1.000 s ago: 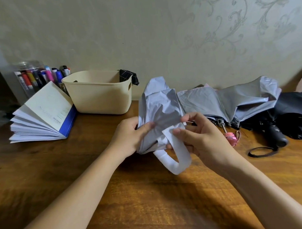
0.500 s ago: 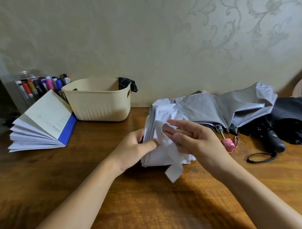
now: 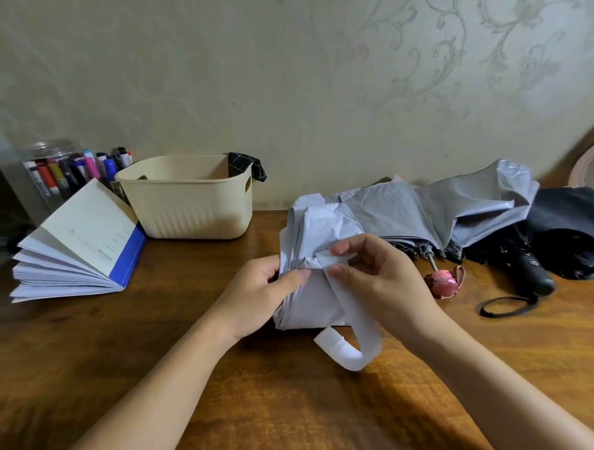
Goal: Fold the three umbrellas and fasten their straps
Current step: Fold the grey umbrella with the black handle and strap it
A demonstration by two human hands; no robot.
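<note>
Left grip [image 3: 257, 293] clamps the bundled white umbrella [image 3: 319, 230] on the table [image 3: 295, 410], centre; right grip [image 3: 382, 282] pinches its strap [image 3: 359, 323], hanging loose, unfastened; grey umbrella [image 3: 439, 206] and black umbrella [image 3: 571, 222] lie slack behind; by my reckoning none finished, two to go.

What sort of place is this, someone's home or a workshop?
Most likely a home desk or study corner: a wooden table against floral-patterned wallpaper, with a jar of markers, a fanned-open book and a cream storage basket.
</note>
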